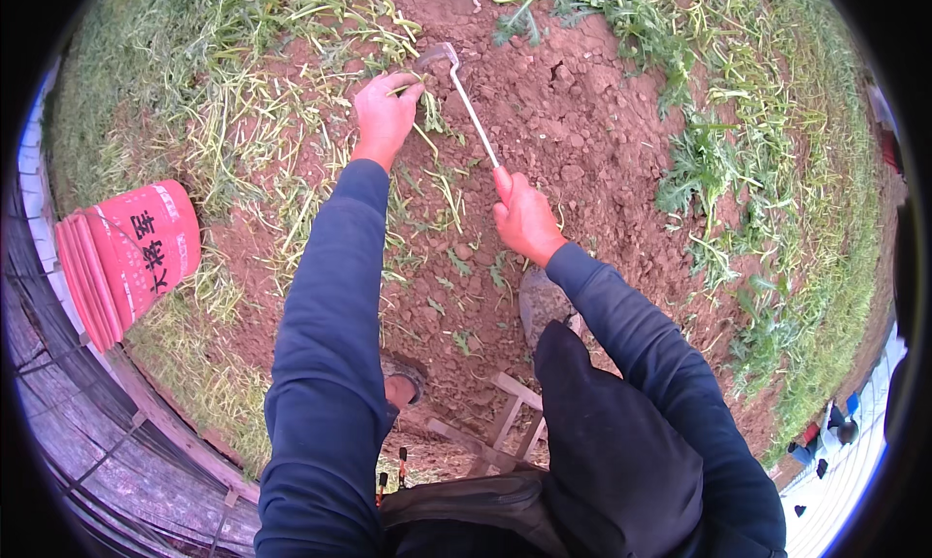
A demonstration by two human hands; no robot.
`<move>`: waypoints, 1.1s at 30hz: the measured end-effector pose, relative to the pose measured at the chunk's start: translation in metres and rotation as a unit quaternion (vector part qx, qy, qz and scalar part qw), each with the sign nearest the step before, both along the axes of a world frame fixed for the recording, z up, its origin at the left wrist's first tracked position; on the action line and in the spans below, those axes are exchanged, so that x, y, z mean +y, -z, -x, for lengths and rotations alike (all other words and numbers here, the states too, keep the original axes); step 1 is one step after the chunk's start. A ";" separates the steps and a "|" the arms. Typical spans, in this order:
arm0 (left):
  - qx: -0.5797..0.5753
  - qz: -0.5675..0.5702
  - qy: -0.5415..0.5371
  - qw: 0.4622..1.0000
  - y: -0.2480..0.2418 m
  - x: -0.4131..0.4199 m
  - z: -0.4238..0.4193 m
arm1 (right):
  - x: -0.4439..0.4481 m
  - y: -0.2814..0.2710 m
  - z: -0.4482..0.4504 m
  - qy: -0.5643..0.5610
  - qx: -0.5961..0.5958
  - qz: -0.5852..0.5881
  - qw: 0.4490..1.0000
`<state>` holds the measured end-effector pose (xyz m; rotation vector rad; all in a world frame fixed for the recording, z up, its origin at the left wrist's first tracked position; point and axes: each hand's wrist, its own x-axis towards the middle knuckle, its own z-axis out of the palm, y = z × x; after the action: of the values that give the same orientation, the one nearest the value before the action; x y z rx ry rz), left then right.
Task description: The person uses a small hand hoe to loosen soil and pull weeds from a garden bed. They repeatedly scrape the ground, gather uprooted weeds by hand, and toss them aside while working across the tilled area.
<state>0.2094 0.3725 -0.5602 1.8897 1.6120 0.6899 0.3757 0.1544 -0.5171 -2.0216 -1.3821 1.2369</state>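
Note:
With my left hand [386, 114] I pinch a green plant stem [399, 89] between thumb and fingers; leaves hang from it toward the soil. My right hand [529, 219] is wrapped around the red handle of a small sickle [473, 114]. Its thin metal shaft runs up and to the left, and the curved blade [435, 54] lies just beyond my left fingertips. Whether the blade touches the stem I cannot tell. Cut stems and leaves [448, 194] are scattered over the reddish soil [575, 114] under my hands.
A red plastic bucket [156, 230] bearing writing lies on its side at the left. Leafy plants [695, 164] form a row on the right. A wooden stool frame [502, 427] is below me, near my shoes [542, 303]. A person [819, 438] is far off at lower right.

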 end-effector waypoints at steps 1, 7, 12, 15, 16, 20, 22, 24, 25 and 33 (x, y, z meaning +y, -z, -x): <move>-0.042 0.028 -0.014 0.999 -0.005 -0.004 -0.010 | -0.005 0.004 -0.004 -0.007 -0.004 -0.002 1.000; -0.030 0.153 -0.064 0.986 -0.027 -0.011 -0.008 | -0.037 0.004 -0.008 -0.041 0.010 0.034 0.999; -0.002 0.140 -0.019 0.990 -0.041 -0.020 0.002 | -0.045 -0.003 -0.009 -0.032 0.010 0.018 0.999; -0.017 0.176 0.036 0.984 -0.046 -0.019 0.006 | -0.060 -0.004 -0.020 -0.019 0.016 0.008 1.000; 0.031 0.143 0.082 0.986 -0.048 -0.016 0.011 | -0.063 -0.006 -0.024 -0.013 0.018 0.005 1.000; -0.338 0.214 -0.175 0.900 -0.052 -0.008 0.028 | -0.074 -0.027 -0.033 0.047 0.012 0.029 0.998; -0.354 0.204 -0.211 0.888 -0.051 -0.009 0.040 | -0.087 -0.029 -0.039 0.073 -0.009 0.015 0.997; -0.288 0.195 -0.211 0.913 -0.048 -0.016 0.053 | -0.088 -0.027 -0.040 0.091 -0.004 0.029 0.995; -0.224 0.196 -0.198 0.934 -0.043 -0.019 0.058 | -0.086 -0.028 -0.039 0.099 0.000 0.035 0.994; 0.111 0.034 0.085 0.990 -0.027 -0.026 0.018 | -0.028 -0.009 -0.008 0.052 0.039 0.002 0.998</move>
<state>0.1912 0.3468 -0.5331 2.0847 1.5600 0.3589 0.3841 0.1263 -0.5077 -1.9987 -1.2240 1.2587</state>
